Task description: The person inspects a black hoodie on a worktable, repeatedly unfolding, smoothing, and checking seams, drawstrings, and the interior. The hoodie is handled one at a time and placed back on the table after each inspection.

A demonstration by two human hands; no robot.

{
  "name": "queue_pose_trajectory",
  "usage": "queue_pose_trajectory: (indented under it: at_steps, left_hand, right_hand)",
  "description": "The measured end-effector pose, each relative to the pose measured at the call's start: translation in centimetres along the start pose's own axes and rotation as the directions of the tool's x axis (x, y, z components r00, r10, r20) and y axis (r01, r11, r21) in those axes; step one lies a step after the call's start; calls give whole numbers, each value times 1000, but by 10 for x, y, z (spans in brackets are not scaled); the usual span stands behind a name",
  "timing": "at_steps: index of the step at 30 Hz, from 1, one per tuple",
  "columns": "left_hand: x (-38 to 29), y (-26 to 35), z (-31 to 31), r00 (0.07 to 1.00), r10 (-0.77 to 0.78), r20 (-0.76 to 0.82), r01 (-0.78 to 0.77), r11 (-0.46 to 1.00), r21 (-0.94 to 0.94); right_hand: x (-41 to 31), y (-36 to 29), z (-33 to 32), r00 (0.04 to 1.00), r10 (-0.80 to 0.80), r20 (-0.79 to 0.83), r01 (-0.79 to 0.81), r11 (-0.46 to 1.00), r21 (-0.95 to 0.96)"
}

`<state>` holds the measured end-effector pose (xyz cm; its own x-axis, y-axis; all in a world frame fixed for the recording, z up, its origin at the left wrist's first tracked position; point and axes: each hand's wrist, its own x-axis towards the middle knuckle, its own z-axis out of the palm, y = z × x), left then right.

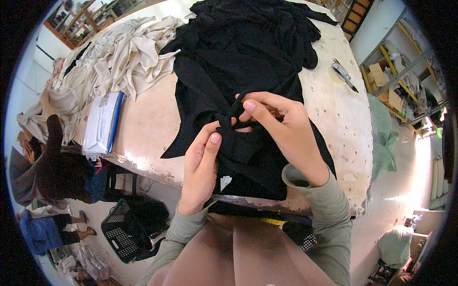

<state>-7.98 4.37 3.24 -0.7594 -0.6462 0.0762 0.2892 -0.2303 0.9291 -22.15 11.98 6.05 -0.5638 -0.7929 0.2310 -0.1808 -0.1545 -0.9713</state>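
Note:
Black knit fabric, seemingly a garment, is spread and heaped over the table before me. My left hand pinches a fold of it between thumb and fingers. Just to the right and a little farther off, my right hand grips another part of the same cloth, thumb against the fingertips. Between the hands the cloth is lifted and bunched, and some fingers are hidden behind it. A small white label lies on the black cloth near the table's front edge.
Cream garments are piled at the back left. A blue-edged folder with papers lies by the left edge. At right are a tape roll and a black pen. A co-worker stands left; a black plastic basket is on the floor.

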Motion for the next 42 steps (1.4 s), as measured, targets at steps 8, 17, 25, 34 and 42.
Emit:
queue_pose_trajectory:
  at_steps: [8,17,25,34,42]
  left_hand:
    - [-6,-4,-2,995,71,-73,-45,950,308]
    - [-9,-7,-8,997,-19,77,4,983,182]
    - [-32,27,-56,855,-216,472,-202,699,686]
    - [-17,73,-147,937,349,-28,-98,338,936]
    - [11,44,-245,712,700,-55,-73,152,986]
  right_hand:
    - [-3,17,7,948,131,290,-13,927,-375]
    - [16,12,-28,703,293,648,-708,365,604]
    - [21,-31,-118,900,-53,433,-434,1,901]
    - [-1,8,-257,975,49,-216,204,177,963]
    - [-3,37,-282,746,-68,-663,426,814,395]
